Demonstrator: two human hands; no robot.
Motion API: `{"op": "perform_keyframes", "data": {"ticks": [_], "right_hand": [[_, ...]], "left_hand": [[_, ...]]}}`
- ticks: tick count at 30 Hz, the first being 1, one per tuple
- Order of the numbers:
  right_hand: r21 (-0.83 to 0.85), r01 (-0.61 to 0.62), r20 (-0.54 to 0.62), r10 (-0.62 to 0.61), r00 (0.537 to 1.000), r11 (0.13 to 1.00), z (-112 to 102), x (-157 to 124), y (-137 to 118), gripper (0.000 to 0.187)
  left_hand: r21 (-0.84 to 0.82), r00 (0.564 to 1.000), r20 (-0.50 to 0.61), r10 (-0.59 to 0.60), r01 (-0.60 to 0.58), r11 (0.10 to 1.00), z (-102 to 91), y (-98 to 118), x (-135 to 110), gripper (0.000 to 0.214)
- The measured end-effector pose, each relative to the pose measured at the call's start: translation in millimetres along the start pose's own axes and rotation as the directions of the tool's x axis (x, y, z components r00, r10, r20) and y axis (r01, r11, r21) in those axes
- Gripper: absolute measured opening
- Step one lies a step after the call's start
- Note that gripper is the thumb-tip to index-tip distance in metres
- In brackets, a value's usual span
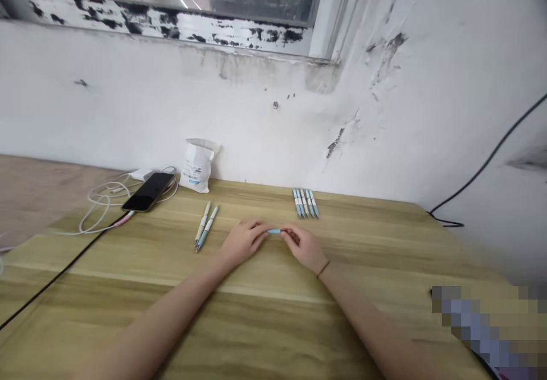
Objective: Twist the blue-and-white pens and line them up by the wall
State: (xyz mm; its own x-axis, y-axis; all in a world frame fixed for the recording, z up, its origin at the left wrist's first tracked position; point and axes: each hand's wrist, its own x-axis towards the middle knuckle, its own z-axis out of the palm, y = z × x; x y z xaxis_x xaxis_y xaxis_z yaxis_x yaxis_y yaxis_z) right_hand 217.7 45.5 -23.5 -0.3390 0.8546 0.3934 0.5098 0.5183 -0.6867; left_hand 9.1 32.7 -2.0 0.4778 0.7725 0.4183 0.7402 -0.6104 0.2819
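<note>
Centrally, pen: a light-blue pen (274, 231) lies crosswise between the two hands, above or on the worktop (265, 334), I cannot tell which; only its middle shows, and any writing is covered by fingers or too small.
Left hand: the left hand (243, 240) grasps the pen's left end, fingertips pinched around it, back of the hand up.
Right hand: the right hand (304, 249) grips the other end between thumb and fingers; a thin dark band (323, 269) circles the wrist.
Row: five pens (305, 203) lie side by side just beyond the right hand, near the wall (128, 101); most are blue, the middle one cream, and white bands mark their barrels, with print too small to read.
Pair: a cream pen (203, 224) and a green-blue pen (207, 228) lie left of the left hand, slanted, tips toward the person and close together.
Packet: a white packet (197, 163) stands at the worktop's back edge; it bears printed lines, a barcode and a blue patch, all illegible.
Phone: a phone (149, 192), screen dark, lies at the left among white cable (85, 232); a plug (123, 219) with pink-red marking, unreadable, sits beside it.
</note>
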Motion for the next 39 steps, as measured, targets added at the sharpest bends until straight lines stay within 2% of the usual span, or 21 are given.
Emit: {"op": "perform_keyframes", "data": {"ticks": [10,19,26,29,35,39], "right_hand": [[-0.049,0.029,0.009,-0.029,1.0,0.998,-0.6,1.8,-0.4,0.02],[0.011,-0.017,-0.003,0.017,1.0,1.0,-1.2,1.1,0.9,0.018],[0.001,-0.012,0.037,0.012,0.999,1.0,-5.5,3.5,-6.4,0.029],[0.035,-0.011,0.022,0.011,1.0,0.999,-2.5,2.3,-3.9,0.019],[0.027,-0.003,0.011,0.002,1.0,1.0,1.2,1.6,2.0,0.014],[-0.019,0.003,0.037,-0.002,0.999,1.0,-2.4,3.1,-2.6,0.027]], "left_hand": [[-0.031,1.0,0.009,0.015,-0.015,0.999,2.6,-3.5,1.0,0.03],[-0.051,1.0,0.008,0.024,-0.024,0.998,3.1,-3.8,2.6,0.029],[-0.03,0.999,0.026,0.043,-0.042,0.999,4.2,-3.1,1.4,0.028],[-0.038,1.0,0.02,0.019,-0.019,0.999,4.5,-3.1,1.6,0.029],[-0.039,1.0,-0.003,-0.002,0.002,0.999,4.4,-3.9,2.3,0.028],[-0.045,1.0,0.006,0.013,-0.012,0.999,4.6,-4.9,1.6,0.027]]}}
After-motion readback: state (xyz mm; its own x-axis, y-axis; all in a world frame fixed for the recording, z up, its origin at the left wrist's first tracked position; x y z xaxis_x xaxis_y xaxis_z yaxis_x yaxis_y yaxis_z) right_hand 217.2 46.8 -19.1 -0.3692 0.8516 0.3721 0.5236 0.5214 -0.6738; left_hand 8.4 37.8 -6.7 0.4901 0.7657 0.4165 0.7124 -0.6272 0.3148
